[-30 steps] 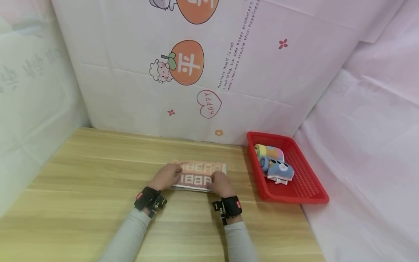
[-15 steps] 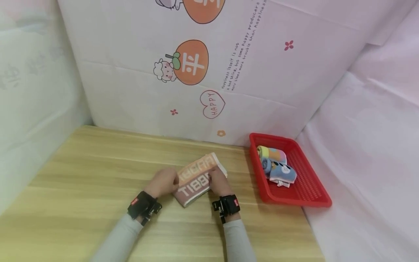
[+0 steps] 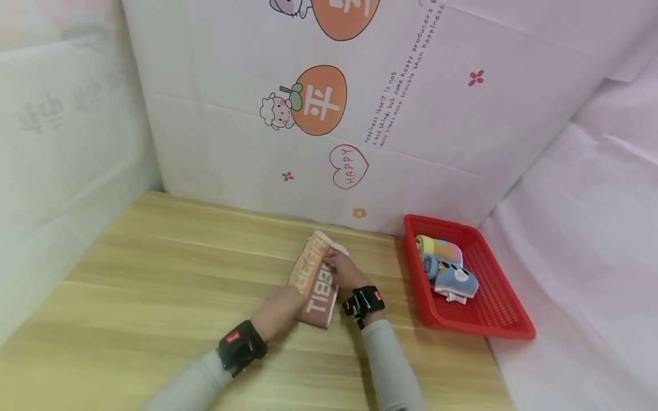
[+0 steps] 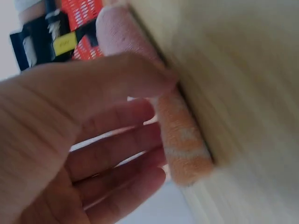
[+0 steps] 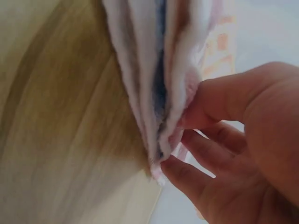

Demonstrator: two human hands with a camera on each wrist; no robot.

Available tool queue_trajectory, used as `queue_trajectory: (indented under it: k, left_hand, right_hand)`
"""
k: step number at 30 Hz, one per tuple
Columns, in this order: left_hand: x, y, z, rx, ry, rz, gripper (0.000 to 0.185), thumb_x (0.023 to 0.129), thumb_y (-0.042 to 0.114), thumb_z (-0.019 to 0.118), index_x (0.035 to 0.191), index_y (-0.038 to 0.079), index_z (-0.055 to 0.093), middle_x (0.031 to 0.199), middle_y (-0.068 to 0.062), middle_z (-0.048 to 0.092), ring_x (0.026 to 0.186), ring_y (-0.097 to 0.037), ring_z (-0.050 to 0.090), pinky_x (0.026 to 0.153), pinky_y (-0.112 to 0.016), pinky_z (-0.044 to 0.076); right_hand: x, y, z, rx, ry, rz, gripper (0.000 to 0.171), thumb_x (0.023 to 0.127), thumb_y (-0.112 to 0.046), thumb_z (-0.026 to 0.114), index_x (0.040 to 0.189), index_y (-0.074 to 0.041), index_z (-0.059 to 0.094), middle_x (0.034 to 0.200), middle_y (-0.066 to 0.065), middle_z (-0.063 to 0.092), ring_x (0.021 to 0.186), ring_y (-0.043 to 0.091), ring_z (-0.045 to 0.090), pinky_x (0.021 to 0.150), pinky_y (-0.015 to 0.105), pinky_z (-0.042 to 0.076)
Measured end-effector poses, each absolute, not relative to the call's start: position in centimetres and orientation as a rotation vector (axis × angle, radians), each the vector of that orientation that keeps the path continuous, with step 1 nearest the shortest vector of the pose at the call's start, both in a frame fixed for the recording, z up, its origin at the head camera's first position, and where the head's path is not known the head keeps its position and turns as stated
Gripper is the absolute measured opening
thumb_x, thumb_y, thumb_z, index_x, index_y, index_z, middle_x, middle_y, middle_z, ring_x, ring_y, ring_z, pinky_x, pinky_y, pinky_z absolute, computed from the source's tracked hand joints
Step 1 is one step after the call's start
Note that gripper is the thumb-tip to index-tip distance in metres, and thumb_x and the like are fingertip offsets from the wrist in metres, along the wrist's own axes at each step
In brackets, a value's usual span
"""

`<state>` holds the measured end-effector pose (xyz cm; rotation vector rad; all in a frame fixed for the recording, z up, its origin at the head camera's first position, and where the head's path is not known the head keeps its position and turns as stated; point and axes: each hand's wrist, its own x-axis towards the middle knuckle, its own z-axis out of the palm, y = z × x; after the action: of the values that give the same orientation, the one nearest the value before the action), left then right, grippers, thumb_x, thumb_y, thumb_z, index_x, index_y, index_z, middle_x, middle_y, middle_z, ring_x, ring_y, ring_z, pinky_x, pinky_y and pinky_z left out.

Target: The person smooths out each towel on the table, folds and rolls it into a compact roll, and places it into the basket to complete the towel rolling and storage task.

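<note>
A folded orange and pink towel [image 3: 315, 279] with white letters lies on the wooden table [image 3: 154, 285], its long side running away from me. My left hand [image 3: 288, 302] holds its near end, and in the left wrist view the thumb [image 4: 140, 77] lies over the orange towel edge [image 4: 184, 140] with the fingers [image 4: 117, 158] curled beside it. My right hand [image 3: 336, 268] grips the right side. The right wrist view has the thumb [image 5: 224, 102] and fingers [image 5: 187, 175] pinching the towel's stacked layers [image 5: 154, 70].
A red plastic basket [image 3: 488, 308] stands at the table's right end with rolled, colourful towels [image 3: 447, 268] in it. A printed cloth backdrop [image 3: 329, 114] closes off the back and both sides. Bare wood stretches to the left of the towel.
The towel has turned about a quarter turn, from lying crosswise to lengthwise. My left hand slid to its near end and my right hand moved up along its right side.
</note>
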<state>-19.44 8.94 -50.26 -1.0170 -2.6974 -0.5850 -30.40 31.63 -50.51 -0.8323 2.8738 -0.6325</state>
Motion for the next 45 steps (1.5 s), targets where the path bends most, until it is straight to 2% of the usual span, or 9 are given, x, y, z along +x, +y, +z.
queue_trajectory:
  k: [3, 8, 15, 20, 24, 29, 37, 42, 45]
  left_hand:
    - [-19.4, 10.3, -50.7, -0.981, -2.634, -0.408, 0.015, 0.076, 0.001, 0.077, 0.082, 0.010, 0.067, 0.077, -0.007, 0.069, 0.068, -0.021, 0.064, 0.057, -0.032, 0.053]
    - [-19.4, 11.8, -51.3, -0.863, -2.673, -0.221, 0.013, 0.077, 0.002, 0.077, 0.076, 0.009, 0.067, 0.072, -0.006, 0.066, 0.064, -0.020, 0.060, 0.052, -0.032, 0.050]
    - [-19.5, 12.6, -51.4, -0.728, -2.721, -0.322, 0.012, 0.080, -0.001, 0.075, 0.076, 0.005, 0.066, 0.071, -0.009, 0.064, 0.061, -0.021, 0.060, 0.052, -0.031, 0.052]
    - [-20.7, 12.1, -50.7, -0.743, -2.826, -0.680, 0.012, 0.082, 0.000, 0.072, 0.074, 0.006, 0.065, 0.072, -0.011, 0.064, 0.063, -0.025, 0.061, 0.052, -0.035, 0.052]
    - [-21.4, 11.1, -49.7, -0.864, -2.860, -0.914, 0.015, 0.085, 0.006, 0.073, 0.073, 0.007, 0.064, 0.072, -0.008, 0.064, 0.063, -0.020, 0.059, 0.054, -0.032, 0.051]
    - [-21.6, 10.3, -48.4, -1.020, -2.817, -1.015, 0.022, 0.092, 0.007, 0.069, 0.072, 0.005, 0.059, 0.069, -0.004, 0.059, 0.061, -0.016, 0.055, 0.054, -0.029, 0.047]
    - [-22.2, 10.3, -49.4, -0.941, -2.843, -0.977, 0.010, 0.094, 0.010, 0.070, 0.089, 0.003, 0.067, 0.084, -0.014, 0.069, 0.078, -0.030, 0.066, 0.073, -0.044, 0.058]
    - [-23.6, 10.0, -50.6, -0.901, -2.896, -1.122, 0.010, 0.095, 0.007, 0.067, 0.085, 0.004, 0.070, 0.079, -0.007, 0.068, 0.072, -0.019, 0.062, 0.070, -0.037, 0.056]
    - [-24.6, 9.6, -51.2, -0.938, -2.912, -1.251, 0.015, 0.097, 0.007, 0.064, 0.083, 0.006, 0.071, 0.072, -0.001, 0.064, 0.063, -0.013, 0.055, 0.061, -0.028, 0.052]
  right_hand:
    - [-30.3, 32.0, -50.5, -0.780, 2.847, -0.673, 0.060, 0.084, 0.016, 0.060, 0.142, 0.003, 0.054, 0.138, 0.023, 0.060, 0.117, 0.034, 0.061, 0.099, 0.043, 0.053]
    - [-28.1, 31.7, -50.4, -0.775, 2.882, -0.733, 0.047, 0.086, 0.011, 0.063, 0.132, 0.002, 0.064, 0.138, 0.023, 0.060, 0.114, 0.031, 0.063, 0.098, 0.042, 0.054]
    - [-22.7, 29.4, -47.8, -0.738, 2.764, -0.778, 0.008, 0.095, -0.012, 0.068, 0.096, -0.009, 0.076, 0.082, -0.003, 0.070, 0.067, 0.006, 0.060, 0.059, 0.022, 0.053]
    - [-21.3, 28.2, -47.4, -0.802, 2.747, -0.693, 0.016, 0.083, -0.008, 0.081, 0.076, -0.009, 0.066, 0.062, -0.008, 0.049, 0.058, 0.005, 0.046, 0.053, 0.020, 0.039]
    - [-21.7, 27.9, -48.4, -0.896, 2.845, -0.617, 0.022, 0.086, -0.005, 0.078, 0.070, -0.009, 0.063, 0.060, -0.006, 0.045, 0.058, 0.005, 0.042, 0.053, 0.019, 0.036]
    - [-22.1, 28.0, -48.4, -0.936, 2.915, -0.550, 0.016, 0.093, -0.004, 0.070, 0.078, -0.010, 0.071, 0.071, -0.003, 0.061, 0.067, 0.006, 0.051, 0.063, 0.021, 0.045]
    - [-22.6, 28.1, -49.0, -0.830, 2.889, -0.504, 0.011, 0.100, -0.009, 0.060, 0.093, -0.010, 0.069, 0.079, -0.001, 0.065, 0.071, 0.010, 0.057, 0.065, 0.024, 0.051]
    - [-21.8, 27.5, -48.0, -0.758, 3.025, -0.375, 0.013, 0.091, 0.000, 0.069, 0.100, -0.007, 0.075, 0.093, 0.004, 0.070, 0.084, 0.015, 0.062, 0.074, 0.028, 0.054]
    - [-21.0, 26.9, -47.3, -0.749, 3.151, -0.183, 0.017, 0.085, 0.004, 0.073, 0.095, -0.008, 0.080, 0.090, 0.003, 0.069, 0.080, 0.016, 0.062, 0.068, 0.027, 0.053]
